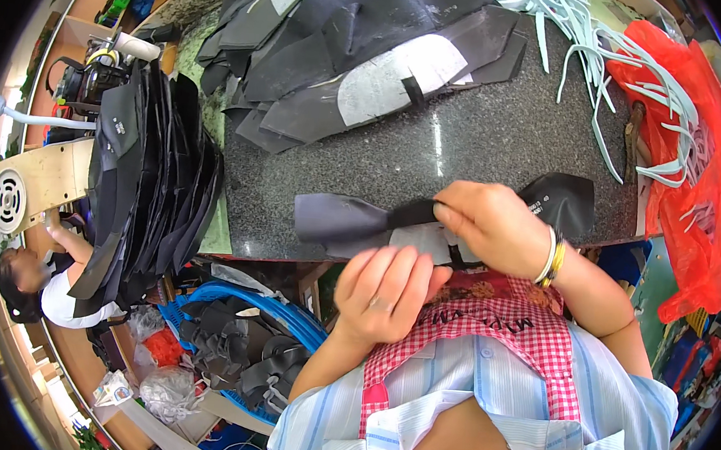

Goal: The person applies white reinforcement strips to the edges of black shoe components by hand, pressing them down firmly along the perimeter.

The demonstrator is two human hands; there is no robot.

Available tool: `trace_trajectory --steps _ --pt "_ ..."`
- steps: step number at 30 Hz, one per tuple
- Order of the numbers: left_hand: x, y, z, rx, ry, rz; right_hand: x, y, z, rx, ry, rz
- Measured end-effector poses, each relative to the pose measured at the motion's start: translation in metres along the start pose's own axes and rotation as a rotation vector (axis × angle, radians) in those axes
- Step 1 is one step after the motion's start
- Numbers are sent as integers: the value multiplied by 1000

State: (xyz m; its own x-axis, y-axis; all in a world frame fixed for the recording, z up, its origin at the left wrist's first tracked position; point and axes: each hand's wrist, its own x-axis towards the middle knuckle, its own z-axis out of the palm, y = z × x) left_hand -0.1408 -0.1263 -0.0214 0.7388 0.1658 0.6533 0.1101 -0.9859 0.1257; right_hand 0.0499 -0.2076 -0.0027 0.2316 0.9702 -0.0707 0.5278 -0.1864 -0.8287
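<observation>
Across the near edge of the stone counter point(466, 153) lies a cut piece of black sheet material point(562, 207), with a purple-grey face at its left end and small white print at its right end. My right hand point(498, 226), wearing a white and a yellow band at the wrist, pinches a folded black part of it between thumb and fingers. Just left and nearer, my left hand point(385, 295) is closed with its fingers curled, below the piece's lower edge; whatever is in it is hidden. A pale grey panel point(422, 242) shows between the hands.
Stacked dark cut pieces point(338, 65) cover the counter's far side. Pale blue strips point(591, 40) hang beside a red plastic bag point(716, 225). More black pieces point(152, 160) drape over a machine at left. A blue basket point(288, 299) holds scraps; another person point(64, 284) sits beyond.
</observation>
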Motion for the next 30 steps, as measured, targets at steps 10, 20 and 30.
trace_trajectory --steps 10,20,30 --pt "-26 -3 23 -15 -266 -136 11 -7 -19 162 -102 166" --pt "-26 -1 6 -72 -442 -236 -25 -2 14 -125 15 -250" --pt "5 -45 -9 -225 -563 -93 -34 4 -12 -92 -104 -162"
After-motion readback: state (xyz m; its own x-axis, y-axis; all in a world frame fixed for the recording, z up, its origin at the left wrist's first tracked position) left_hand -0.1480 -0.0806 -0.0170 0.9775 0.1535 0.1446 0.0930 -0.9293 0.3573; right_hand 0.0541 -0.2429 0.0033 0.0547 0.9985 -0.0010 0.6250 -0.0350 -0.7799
